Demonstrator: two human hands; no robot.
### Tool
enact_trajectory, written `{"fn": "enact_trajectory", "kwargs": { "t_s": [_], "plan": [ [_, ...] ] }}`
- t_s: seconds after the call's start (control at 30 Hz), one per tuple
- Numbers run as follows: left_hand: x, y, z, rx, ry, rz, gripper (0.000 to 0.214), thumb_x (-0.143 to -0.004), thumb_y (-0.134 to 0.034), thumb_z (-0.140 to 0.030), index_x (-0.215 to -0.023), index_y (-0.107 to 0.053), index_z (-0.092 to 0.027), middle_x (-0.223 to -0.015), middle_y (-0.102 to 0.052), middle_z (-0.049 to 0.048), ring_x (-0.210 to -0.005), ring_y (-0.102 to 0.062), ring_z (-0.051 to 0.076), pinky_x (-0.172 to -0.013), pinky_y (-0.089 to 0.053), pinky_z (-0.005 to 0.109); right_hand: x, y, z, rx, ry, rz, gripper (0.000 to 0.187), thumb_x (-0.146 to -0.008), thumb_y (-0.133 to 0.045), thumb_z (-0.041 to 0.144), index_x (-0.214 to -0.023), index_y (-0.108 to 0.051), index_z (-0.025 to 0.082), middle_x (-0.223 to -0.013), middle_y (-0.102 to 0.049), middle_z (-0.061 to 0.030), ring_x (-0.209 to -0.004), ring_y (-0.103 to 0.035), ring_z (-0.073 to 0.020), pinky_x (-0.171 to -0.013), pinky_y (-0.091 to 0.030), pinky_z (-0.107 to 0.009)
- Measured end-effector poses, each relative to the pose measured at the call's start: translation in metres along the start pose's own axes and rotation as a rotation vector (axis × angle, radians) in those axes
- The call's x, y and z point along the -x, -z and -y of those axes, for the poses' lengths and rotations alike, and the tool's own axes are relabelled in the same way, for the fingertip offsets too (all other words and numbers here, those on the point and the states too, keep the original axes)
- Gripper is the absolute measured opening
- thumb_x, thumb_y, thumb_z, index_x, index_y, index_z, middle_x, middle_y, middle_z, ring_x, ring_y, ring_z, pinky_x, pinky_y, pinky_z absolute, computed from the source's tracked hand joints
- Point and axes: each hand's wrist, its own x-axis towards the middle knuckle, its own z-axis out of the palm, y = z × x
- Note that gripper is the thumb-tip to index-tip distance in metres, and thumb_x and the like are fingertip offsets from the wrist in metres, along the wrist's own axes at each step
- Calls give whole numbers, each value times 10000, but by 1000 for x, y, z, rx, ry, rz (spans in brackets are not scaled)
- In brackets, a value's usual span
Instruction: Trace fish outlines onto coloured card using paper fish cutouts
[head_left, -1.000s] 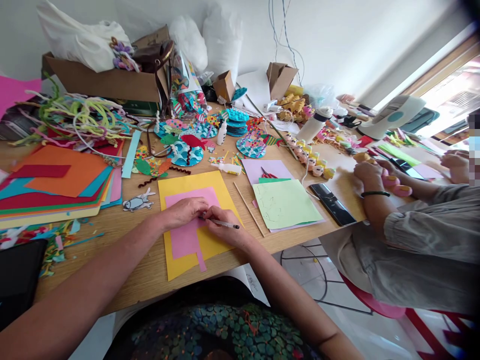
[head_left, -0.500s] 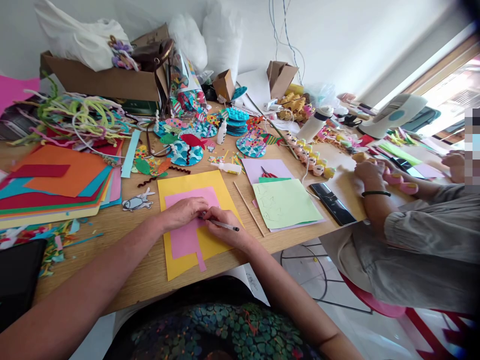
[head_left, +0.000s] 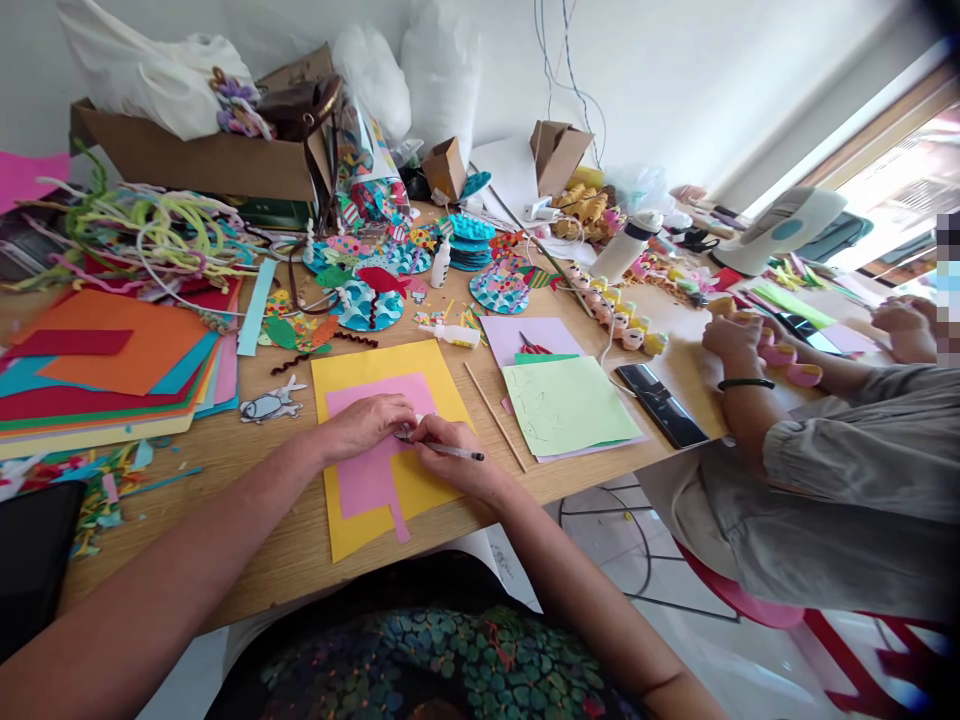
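My right hand (head_left: pixel 454 450) grips a pen (head_left: pixel 466 454) with a clear barrel and dark end, its tip hidden near my left fingers. Bent and pressed together, the fingers of my left hand (head_left: pixel 371 425) are close beside the pen tip. Something small and whitish shows between the hands; I cannot make out what it is. Both hands are over a pink paper sheet (head_left: pixel 364 485), which has a narrow strip at its lower edge. Beneath it lies a larger yellow sheet (head_left: pixel 431 485). A cut-out paper fish (head_left: pixel 271 403) rests to the left.
To the right are a wooden stick (head_left: pixel 495 418), a pale green drawn sheet (head_left: pixel 570 405), red scissors (head_left: pixel 535 347) and a phone (head_left: pixel 661 405). Coloured paper (head_left: pixel 142 340) is stacked left. Glue bottles (head_left: pixel 459 336) and paper crafts stand behind. A co-worker's hands (head_left: pixel 731 340) hold small figures.
The pen has tilted slightly, its rear end shifting a little to the right. My left hand stays almost in place. The whole view has shifted slightly.
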Motion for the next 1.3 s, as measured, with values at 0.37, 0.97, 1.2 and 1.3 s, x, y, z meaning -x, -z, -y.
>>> {"fn": "enact_trajectory", "kwargs": {
  "t_s": [0.37, 0.97, 1.2, 1.3],
  "plan": [
    [1, -3, 7, -56, 18, -20, 238, -881, -402, -186, -919, -636, -196, -933, -607, 34, -864, -544, 142, -798, -414, 260, 8, 10, 0, 3, -48, -10, 117, -712, -471, 112, -740, -557, 187, -662, -569, 34, -593, -483, -84, -563, -339, -187],
    [1, -7, -9, -200, 103, -47, 98, -837, -491, -182, -867, -584, -192, -919, -596, 28, -907, -534, 171, -795, -407, 279, 19, 23, 1, -42, -138, -36, 103, -724, -472, 109, -738, -554, 170, -658, -563, 28, -591, -487, -82, -557, -347, -187],
    [0, -7, -9, -231, 76, -52, 100, -838, -484, -161, -840, -582, -179, -879, -589, 28, -895, -530, 174, -791, -403, 284, 20, 27, 1, -11, -178, -70, 104, -726, -481, 109, -736, -566, 169, -650, -568, 27, -590, -489, -82, -561, -345, -189],
    [1, -7, -10, -235, 70, -59, 100, -842, -483, -163, -849, -580, -184, -883, -588, 22, -897, -531, 170, -790, -407, 282, 20, 28, 2, 9, -192, -80, 104, -723, -484, 110, -732, -571, 167, -668, -583, 17, -609, -497, -88, -567, -345, -193]
  ]
}}
